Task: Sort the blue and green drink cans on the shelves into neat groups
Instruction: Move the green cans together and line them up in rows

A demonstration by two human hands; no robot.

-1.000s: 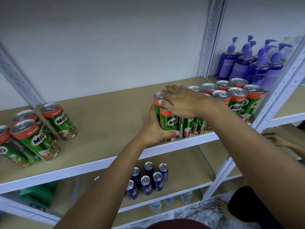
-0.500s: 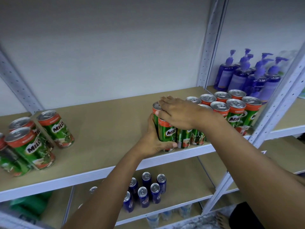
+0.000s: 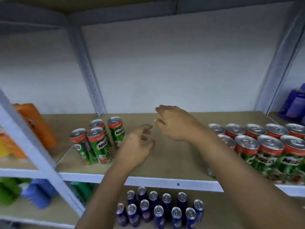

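Both hands hover over the bare middle of the upper shelf (image 3: 173,159) and hold nothing – the left hand (image 3: 137,146) and the right hand (image 3: 175,124) have loosely curled fingers. Four green cans (image 3: 97,141) stand left of them, a bigger green group (image 3: 264,146) stands right. The blue cans (image 3: 158,209) stand together on the shelf below.

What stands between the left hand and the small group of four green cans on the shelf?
Nothing visible does. The left hand hovers open just right of the four green cans, with only bare shelf between them.
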